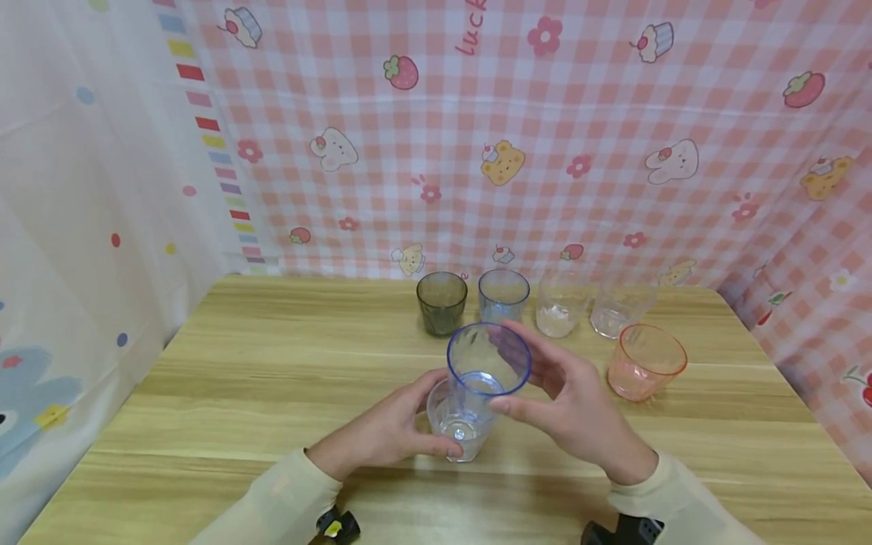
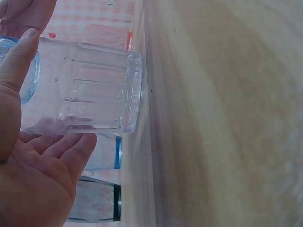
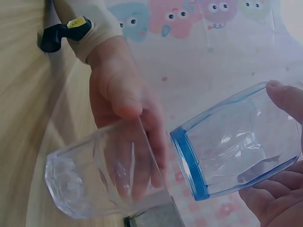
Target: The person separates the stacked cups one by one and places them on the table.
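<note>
My left hand [image 1: 384, 431] grips a clear glass [image 1: 470, 439] low over the wooden table, thumb on its near side and fingers behind it. Whether its base touches the table I cannot tell. Above it, my right hand [image 1: 575, 401] holds a blue-tinted glass [image 1: 487, 359] between thumb and fingers, its rim facing up. In the right wrist view, the thick blue base of this glass [image 3: 189, 163] is close to the mouth of the clear glass [image 3: 111, 165], and it is slightly tilted. Both glasses look see-through, with faceted sides.
Along the back of the table [image 1: 272, 363] stand a dark grey glass [image 1: 441, 306], another blue glass [image 1: 502, 299] and two clear glasses [image 1: 555, 318]. An orange glass [image 1: 643, 371] stands nearer, to the right of my right hand. Patterned cloth [image 1: 443, 136] hangs behind the table.
</note>
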{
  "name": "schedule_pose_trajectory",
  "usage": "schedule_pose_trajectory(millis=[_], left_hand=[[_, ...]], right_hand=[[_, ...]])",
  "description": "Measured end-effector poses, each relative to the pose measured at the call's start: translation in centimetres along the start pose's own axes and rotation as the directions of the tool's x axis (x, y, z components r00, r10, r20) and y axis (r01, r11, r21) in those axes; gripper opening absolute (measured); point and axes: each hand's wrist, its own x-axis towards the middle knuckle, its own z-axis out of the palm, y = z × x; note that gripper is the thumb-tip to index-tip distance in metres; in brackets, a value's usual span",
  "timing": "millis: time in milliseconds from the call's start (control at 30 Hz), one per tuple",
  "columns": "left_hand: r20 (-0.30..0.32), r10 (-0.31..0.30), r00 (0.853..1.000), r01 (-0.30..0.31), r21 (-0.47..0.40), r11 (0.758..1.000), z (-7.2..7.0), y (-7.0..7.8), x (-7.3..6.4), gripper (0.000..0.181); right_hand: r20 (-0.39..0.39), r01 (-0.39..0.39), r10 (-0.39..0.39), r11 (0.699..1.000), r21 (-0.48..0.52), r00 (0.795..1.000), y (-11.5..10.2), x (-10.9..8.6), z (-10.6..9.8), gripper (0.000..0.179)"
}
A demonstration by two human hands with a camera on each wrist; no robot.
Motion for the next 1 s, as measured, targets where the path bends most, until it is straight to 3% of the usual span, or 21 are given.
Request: schedule_pose_trajectory(millis=[600,767,1000], left_hand=[[0.007,0.016,1.0,-0.016,0.031,0.999,0.2,-0.2,0.3,0.094],[0.007,0.024,1.0,-0.025,0.03,0.999,0.1,-0.1,0.3,0.093],[0.005,0.024,1.0,-0.024,0.023,0.999,0.1,-0.2,0.3,0.092]], right_hand=[[-0.127,-0.055,0.055,0.998,0.003,0.99,0.6,-1.8,-3.2,0.079],[-0.18,-0.107,0.092,0.991,-0.075,0.979,0.8,-2.4,-3.9,0.078],[-0.272,-0.219,0.161,0.955,-0.198,0.949,1.7,-3.1,-4.6,0.076]])
